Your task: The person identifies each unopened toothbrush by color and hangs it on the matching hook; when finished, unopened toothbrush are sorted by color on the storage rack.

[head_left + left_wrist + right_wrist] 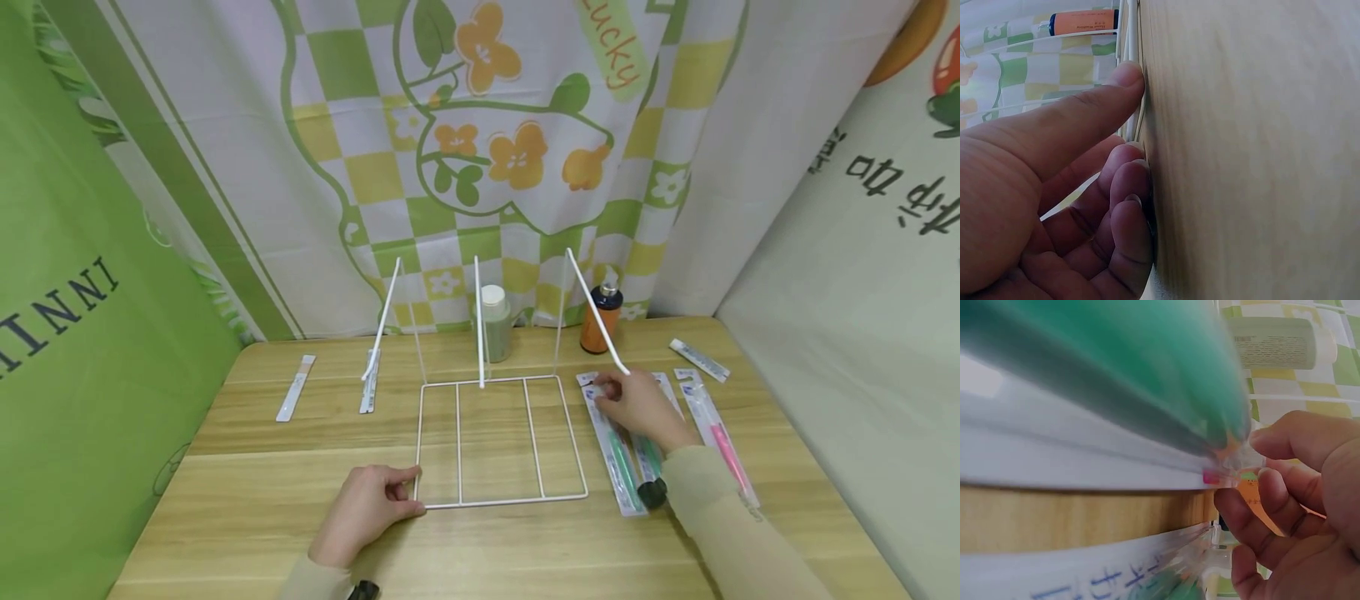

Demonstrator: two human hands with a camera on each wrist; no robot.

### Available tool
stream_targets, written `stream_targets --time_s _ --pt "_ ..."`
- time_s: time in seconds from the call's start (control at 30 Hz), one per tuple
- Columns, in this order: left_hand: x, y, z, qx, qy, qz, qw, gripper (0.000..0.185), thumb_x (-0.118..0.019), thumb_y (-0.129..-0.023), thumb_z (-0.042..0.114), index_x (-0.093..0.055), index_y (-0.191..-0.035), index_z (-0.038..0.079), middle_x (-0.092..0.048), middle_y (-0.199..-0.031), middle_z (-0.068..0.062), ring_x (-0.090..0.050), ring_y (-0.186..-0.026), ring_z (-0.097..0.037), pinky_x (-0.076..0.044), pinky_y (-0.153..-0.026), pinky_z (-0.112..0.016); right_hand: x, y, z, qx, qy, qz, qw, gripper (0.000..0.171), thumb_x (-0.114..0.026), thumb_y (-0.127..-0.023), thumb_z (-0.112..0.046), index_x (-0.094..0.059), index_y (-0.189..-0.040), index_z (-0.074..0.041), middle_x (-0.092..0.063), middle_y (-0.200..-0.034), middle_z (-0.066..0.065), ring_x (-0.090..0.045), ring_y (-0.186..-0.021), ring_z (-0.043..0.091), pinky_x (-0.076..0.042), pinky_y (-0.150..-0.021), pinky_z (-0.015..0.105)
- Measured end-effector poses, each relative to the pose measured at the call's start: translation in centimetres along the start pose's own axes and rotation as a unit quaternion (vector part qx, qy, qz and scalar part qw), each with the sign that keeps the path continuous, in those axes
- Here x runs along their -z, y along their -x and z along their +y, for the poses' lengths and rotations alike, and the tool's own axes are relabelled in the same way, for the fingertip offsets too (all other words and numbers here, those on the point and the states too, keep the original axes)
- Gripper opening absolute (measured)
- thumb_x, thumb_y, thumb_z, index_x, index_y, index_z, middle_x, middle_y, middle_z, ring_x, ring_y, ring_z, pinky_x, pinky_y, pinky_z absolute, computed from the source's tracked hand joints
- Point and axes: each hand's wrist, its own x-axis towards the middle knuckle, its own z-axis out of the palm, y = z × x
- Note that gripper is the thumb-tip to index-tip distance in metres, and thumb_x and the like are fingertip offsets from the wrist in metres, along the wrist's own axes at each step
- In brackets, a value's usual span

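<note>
A white wire rack with a rectangular base and upright loops stands mid-table. My left hand pinches its near left corner, thumb at the front wire and fingers by the side wire; the left wrist view shows this hand low against the wood. Right of the rack, my right hand pinches the far end of a packaged toothbrush with a green handle. In the right wrist view, that green toothbrush fills the upper left. Partly hidden under the right forearm lies a second green packaged toothbrush.
A pink packaged toothbrush lies farther right, below a small white tube. Behind the rack stand a pale green bottle and an orange pump bottle. Two slim white packets, one left and one nearer the rack, lie on the wooden table.
</note>
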Motion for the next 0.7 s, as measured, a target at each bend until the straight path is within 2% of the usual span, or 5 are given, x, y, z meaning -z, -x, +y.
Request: stream_targets --time_s 0.23,0.47,0.7 --pt "-0.02 0.02 0.05 0.003 -0.001 0.001 1.0000 0.049 -0.099 -0.077 0.017 -0.082 -0.120 0.003 -0.063 -0.072 0.017 -0.053 -0.063 0.001 -0.048 -0.060 -0.023 0.17 0.08 -0.16 -0.019 -0.024 0.032 0.999 0.029 -0.081 -0.091 -0.012 -0.076 -0.118 -0.002 -0.068 -0.091 0.004 -0.061 -0.081 0.020 -0.053 -0.077 0.039" --pt "-0.01 0.10 0.01 -0.001 0.001 0.004 1.0000 0.049 -0.099 -0.076 0.018 -0.082 -0.120 0.003 -0.063 -0.072 0.017 -0.053 -0.063 0.002 -0.048 -0.061 -0.023 0.09 0.48 -0.37 -0.029 -0.067 0.027 0.997 0.028 -0.080 -0.093 -0.012 -0.075 -0.118 0.000 -0.072 -0.098 0.006 -0.067 -0.090 0.023 -0.057 -0.086 0.044" --pt "-0.10 0.05 -0.15 -0.002 0.010 0.004 0.9999 0.050 -0.099 -0.076 0.018 -0.082 -0.120 0.003 -0.063 -0.071 0.017 -0.053 -0.062 0.002 -0.048 -0.060 -0.023 0.10 0.71 -0.24 -0.049 -0.104 0.027 0.993 0.030 -0.082 -0.095 -0.017 -0.076 -0.122 -0.003 -0.075 -0.106 0.008 -0.071 -0.100 0.026 -0.058 -0.093 0.047"
